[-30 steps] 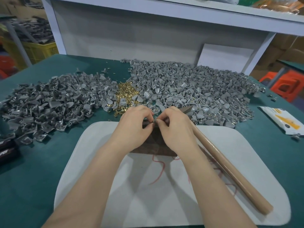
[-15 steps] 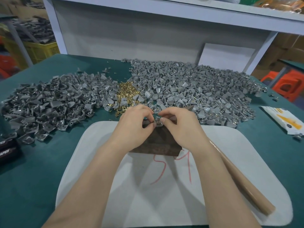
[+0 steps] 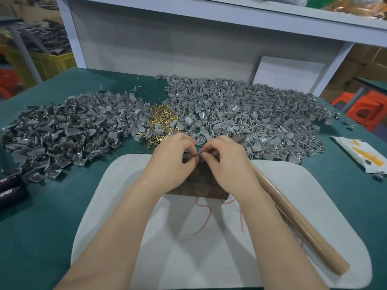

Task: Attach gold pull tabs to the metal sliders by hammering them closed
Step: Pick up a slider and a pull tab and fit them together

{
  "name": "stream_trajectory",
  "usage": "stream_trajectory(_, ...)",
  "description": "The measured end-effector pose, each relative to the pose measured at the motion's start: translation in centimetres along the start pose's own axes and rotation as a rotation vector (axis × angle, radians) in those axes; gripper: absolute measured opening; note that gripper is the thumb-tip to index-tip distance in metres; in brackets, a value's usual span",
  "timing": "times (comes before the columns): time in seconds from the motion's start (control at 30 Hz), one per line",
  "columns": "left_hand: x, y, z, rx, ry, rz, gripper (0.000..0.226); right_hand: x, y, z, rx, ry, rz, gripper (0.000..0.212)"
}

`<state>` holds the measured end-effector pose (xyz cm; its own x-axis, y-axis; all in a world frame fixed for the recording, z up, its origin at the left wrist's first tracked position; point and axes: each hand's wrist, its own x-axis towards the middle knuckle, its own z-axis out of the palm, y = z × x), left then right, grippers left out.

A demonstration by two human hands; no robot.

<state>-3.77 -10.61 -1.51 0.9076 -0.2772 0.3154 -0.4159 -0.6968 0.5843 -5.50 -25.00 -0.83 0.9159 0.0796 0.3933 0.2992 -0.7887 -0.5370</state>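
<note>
My left hand point(image 3: 174, 158) and my right hand point(image 3: 225, 159) meet fingertip to fingertip over a dark block point(image 3: 199, 185) on a white mat point(image 3: 293, 206). Both pinch a small grey slider point(image 3: 199, 156) between them; any gold tab there is hidden by my fingers. A hammer with a brown wooden handle point(image 3: 299, 229) lies on the mat to the right, its head point(image 3: 240, 139) beside my right hand. A small heap of gold pull tabs point(image 3: 161, 120) sits just beyond my hands, between two big piles of grey sliders, one left point(image 3: 62, 135) and one right point(image 3: 251, 114).
The table has a green top point(image 3: 41, 216). Dark boxes point(image 3: 10, 189) sit at its left edge and a white-and-yellow packet point(image 3: 360, 153) at the right. A white shelf unit point(image 3: 188, 38) stands behind the piles. A yellow crate point(image 3: 52, 61) and orange stools point(image 3: 368, 109) stand beyond the table.
My hands stay together over the block, fingers shifting slightly on the small piece. The hammer has not moved.
</note>
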Motion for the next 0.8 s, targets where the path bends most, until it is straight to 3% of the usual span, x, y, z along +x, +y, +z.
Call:
stream_trajectory(0.43, 0.0, 0.1, 0.0, 0.007, -0.002, -0.002, 0.005, 0.1, 0.1, -0.1, 0.017, -0.056, 0.035, 0.007)
stream_trajectory(0.5, -0.1, 0.2, -0.1, 0.008, -0.006, -0.012, 0.007, 0.1, 0.9, -1.2, 0.111, 0.012, 0.114, 0.018)
stream_trajectory(0.57, -0.1, 0.1, -0.2, 0.005, 0.001, -0.031, 0.007, 0.2, 2.6, -2.8, 0.030, 0.122, 0.281, 0.027)
stream_trajectory(0.63, -0.1, 0.1, -0.2, 0.008, 0.010, -0.042, 0.006, 0.0, 4.0, -4.1, -0.180, 0.020, 0.468, 0.030)
stream_trajectory(0.7, -0.1, 0.1, -0.2, 0.011, 0.015, -0.043, 0.009, -0.3, 4.7, -4.2, -0.271, -0.224, 0.573, 0.033)
stream_trajectory(0.8, -0.1, 0.2, -0.3, 0.008, 0.024, -0.061, 0.012, -0.2, 4.7, -4.1, -0.278, -0.243, 0.556, 0.023)
